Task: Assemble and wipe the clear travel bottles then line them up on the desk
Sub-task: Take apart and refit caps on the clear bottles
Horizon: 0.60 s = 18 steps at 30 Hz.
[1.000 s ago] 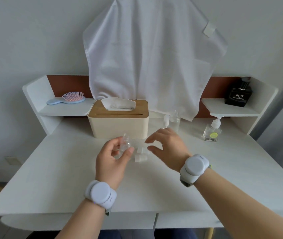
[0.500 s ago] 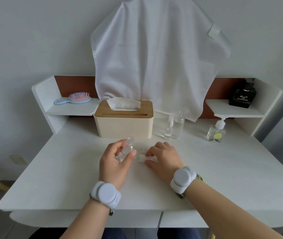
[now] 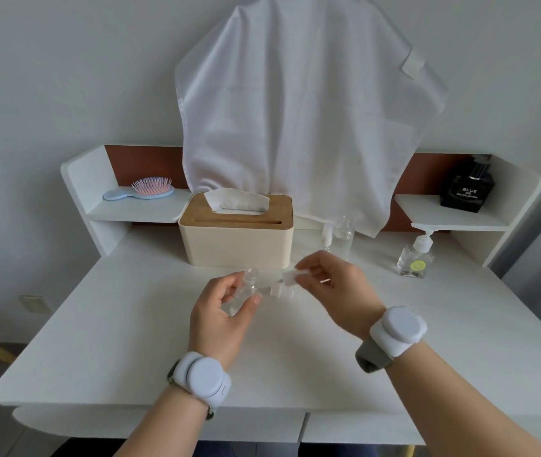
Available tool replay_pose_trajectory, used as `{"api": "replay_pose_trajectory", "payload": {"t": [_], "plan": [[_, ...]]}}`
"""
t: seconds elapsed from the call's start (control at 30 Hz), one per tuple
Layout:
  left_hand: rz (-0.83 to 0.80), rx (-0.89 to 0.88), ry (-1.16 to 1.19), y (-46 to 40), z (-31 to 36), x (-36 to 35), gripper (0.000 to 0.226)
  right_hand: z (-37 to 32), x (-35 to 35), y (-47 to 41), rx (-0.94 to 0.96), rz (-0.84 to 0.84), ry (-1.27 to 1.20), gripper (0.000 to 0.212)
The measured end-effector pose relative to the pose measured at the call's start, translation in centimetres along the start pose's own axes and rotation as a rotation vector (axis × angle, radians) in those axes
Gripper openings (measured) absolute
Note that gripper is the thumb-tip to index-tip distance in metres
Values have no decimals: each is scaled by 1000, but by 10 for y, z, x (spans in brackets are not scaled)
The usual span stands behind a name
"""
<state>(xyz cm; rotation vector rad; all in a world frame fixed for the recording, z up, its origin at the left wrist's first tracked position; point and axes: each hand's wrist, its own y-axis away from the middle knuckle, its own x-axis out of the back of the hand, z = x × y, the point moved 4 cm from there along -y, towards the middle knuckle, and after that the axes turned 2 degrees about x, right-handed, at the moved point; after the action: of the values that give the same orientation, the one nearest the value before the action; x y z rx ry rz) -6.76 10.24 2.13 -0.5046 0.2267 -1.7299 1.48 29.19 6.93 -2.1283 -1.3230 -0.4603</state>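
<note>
at the near middle of the desk, the left hand grips a clear bottle with thumb and fingers curled round its body, neck pointing up and a little to the far right, mouth bare. just right of that neck, and a touch farther, the right hand pinches a white cap between thumb and fingertips; the cap sits slightly above the mouth and to its right, close but apart. so the coming move looks like a short leftward and downward carry of the cap onto the neck, with its open end turned to meet the bottle's long axis; which way that end faces now is too blurred to tell. the right hand is the nearer to the cap, and already has it. a second white cap lies on the desk between the hands. farther off, beside the tissue box, two more bottles stand upright under the hanging cloth.
</note>
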Motion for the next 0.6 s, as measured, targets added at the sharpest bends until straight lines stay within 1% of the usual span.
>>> {"api": "replay_pose_trajectory", "payload": {"t": [0.17, 0.23, 0.3, 0.4, 0.5, 0.6], "plan": [[0, 2, -8, -1, 0, -1, 42, -15, 14, -9, -62, 198, -428, 11], [0, -1, -14, -1, 0, -2, 42, -22, 19, -12, -33, 259, -552, 9], [-3, -1, -14, -1, -1, -2, 41, -27, 23, -12, 12, 300, -628, 13], [-17, -5, -18, 0, -2, -3, 39, -35, 28, -12, 96, 318, -612, 19], [-24, -13, -14, 0, -4, -4, 38, -40, 28, -13, 177, 297, -460, 22], [-26, -19, -28, -1, -4, -4, 37, -42, 26, -15, 211, 291, -347, 24]]}}
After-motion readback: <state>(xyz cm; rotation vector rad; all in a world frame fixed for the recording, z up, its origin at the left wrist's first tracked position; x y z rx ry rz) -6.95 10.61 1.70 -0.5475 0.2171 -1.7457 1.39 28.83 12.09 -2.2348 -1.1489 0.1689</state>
